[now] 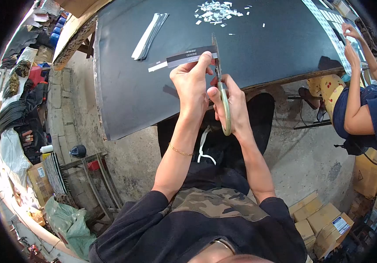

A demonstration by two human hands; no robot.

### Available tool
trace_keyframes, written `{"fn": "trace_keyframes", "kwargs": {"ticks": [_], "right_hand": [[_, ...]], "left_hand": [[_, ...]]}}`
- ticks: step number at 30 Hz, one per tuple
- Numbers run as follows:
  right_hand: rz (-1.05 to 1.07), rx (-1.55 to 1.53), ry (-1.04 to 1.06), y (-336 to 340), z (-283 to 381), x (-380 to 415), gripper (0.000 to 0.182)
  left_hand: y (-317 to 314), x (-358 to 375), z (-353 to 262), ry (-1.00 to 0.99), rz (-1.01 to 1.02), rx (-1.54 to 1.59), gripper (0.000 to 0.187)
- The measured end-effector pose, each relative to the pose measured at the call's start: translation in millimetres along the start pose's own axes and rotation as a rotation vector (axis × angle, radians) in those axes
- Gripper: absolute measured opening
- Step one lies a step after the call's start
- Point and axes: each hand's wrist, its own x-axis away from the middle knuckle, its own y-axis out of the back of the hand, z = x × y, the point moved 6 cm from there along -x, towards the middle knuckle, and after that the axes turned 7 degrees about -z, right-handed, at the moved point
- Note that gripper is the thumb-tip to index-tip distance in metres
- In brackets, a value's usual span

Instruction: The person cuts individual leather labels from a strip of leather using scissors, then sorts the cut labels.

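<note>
Nearby, cardboard boxes (324,219) shut, left hand (192,83) pinching label strip (184,57), right hand (232,103) gripping scissors (222,87)

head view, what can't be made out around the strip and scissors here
- Print on the strip: head view, too small to read.
- Scissors: handle loops covered by the right hand, so the blades' gap is unclear.
- Strip's right end: hidden behind the left hand and blade.
- White scraps: too small to tell apart.
- Co-worker: cut off by the right edge.
</note>
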Motion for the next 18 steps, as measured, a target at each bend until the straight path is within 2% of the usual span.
{"fn": "trace_keyframes", "kwargs": {"ticks": [7, 11, 12, 13, 15, 16, 17, 18], "right_hand": [[-0.096, 0.020, -0.010, 10, -3, -8, 0.062], [-0.266, 0.372, 0.058, 37, 9, -43, 0.070], [-0.211, 0.498, -0.035, 38, 27, -50, 0.066], [-0.207, 0.500, -0.022, 37, 30, -60, 0.066], [-0.052, 0.841, 0.025, 26, 32, -81, 0.058], [0.063, 0.862, 0.007, 17, 27, -91, 0.051], [0.069, 0.865, 0.024, 14, 20, -102, 0.051], [0.203, 0.923, 0.098, 4, 7, -111, 0.050]], "left_hand": [[-1, -2, -2, -0.046, 0.059, 0.073, 0.008], [6, 0, -16, -0.104, 0.106, 0.126, 0.006], [8, 1, -19, -0.110, 0.120, 0.138, 0.006], [9, 3, -23, -0.117, 0.135, 0.152, 0.005], [13, 7, -29, -0.133, 0.144, 0.175, 0.005], [14, 9, -32, -0.139, 0.155, 0.189, 0.005], [16, 11, -36, -0.153, 0.150, 0.199, 0.005], [18, 14, -38, -0.157, 0.163, 0.203, 0.005]]}}
